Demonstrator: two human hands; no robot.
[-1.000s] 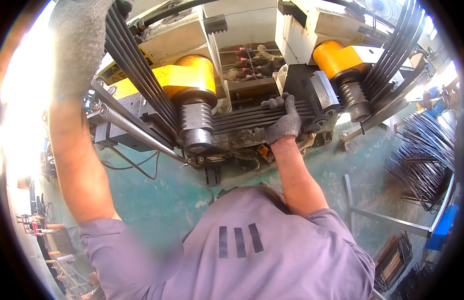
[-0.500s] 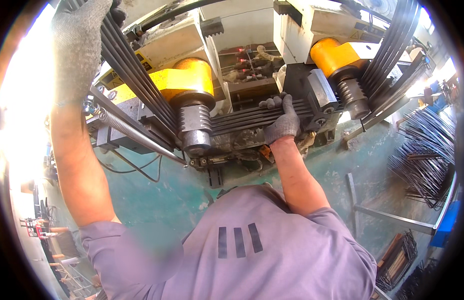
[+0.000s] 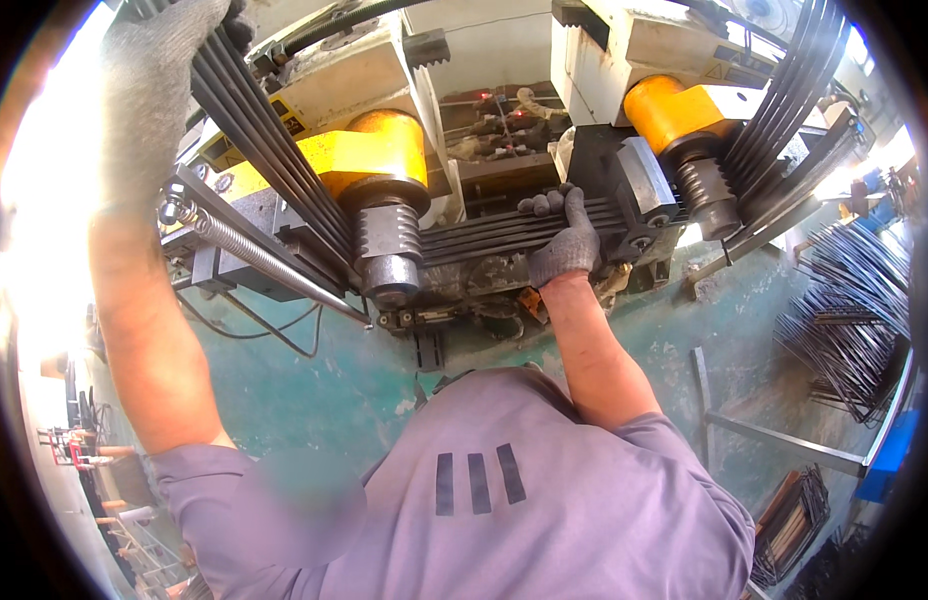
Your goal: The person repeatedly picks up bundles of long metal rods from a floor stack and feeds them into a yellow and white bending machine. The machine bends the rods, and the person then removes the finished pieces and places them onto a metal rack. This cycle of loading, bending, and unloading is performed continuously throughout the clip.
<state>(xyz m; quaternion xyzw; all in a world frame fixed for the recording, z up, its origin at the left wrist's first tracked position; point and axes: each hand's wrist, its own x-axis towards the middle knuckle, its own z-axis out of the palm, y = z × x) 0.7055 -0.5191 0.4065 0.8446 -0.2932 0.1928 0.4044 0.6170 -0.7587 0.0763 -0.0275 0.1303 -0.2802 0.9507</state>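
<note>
A bundle of several dark metal rods [image 3: 474,238] lies across the bending machine, with its two ends bent upward. My left hand [image 3: 149,95], in a grey glove, is closed round the upper part of the left end; its fingertips show behind the rods. My gloved right hand [image 3: 566,245] grips the middle stretch, thumb forward and fingers curled over it. Beside the left bend stands a ribbed steel roller [image 3: 389,245] under a yellow arm [image 3: 374,150]. A matching roller [image 3: 704,185] stands by the right bend, next to a dark clamp block [image 3: 639,180].
A spring-loaded bar [image 3: 254,255] juts out at the machine's left front. Bundles of thin rods [image 3: 854,310] are stacked on the right, near a metal floor frame [image 3: 784,440]. Green floor [image 3: 294,390] lies below. Strong glare covers the far left.
My left hand and forearm have shifted slightly left. The spring-loaded bar beside them has swung a little outward and up. My right hand keeps its place on the rods.
</note>
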